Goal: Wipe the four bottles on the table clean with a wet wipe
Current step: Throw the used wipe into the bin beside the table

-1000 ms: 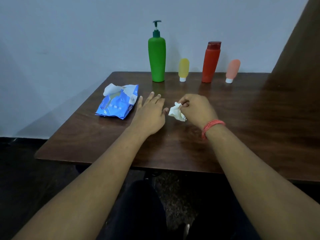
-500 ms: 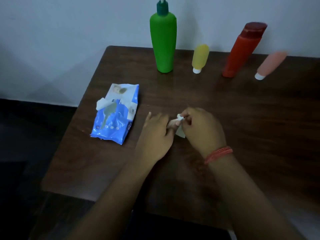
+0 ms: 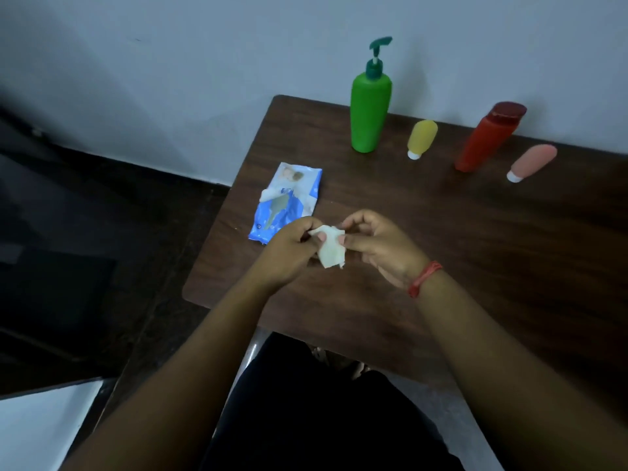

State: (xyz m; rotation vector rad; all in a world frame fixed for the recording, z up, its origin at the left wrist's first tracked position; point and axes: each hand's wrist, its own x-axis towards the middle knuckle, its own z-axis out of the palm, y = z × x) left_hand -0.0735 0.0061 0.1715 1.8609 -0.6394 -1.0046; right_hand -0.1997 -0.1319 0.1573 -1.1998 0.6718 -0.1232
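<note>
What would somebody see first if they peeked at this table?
Probably the four bright bottles along the back by the wall: the tall green pump bottle, small yellow one, red one and pink one. Nearer, both hands hold a white wet wipe beside the blue wipe pack.

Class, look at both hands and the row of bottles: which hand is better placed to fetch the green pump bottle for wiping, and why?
Probably the left hand: the green pump bottle stands at the left end of the row. Both hands pinch the wet wipe, so the right hand could keep it.
</note>
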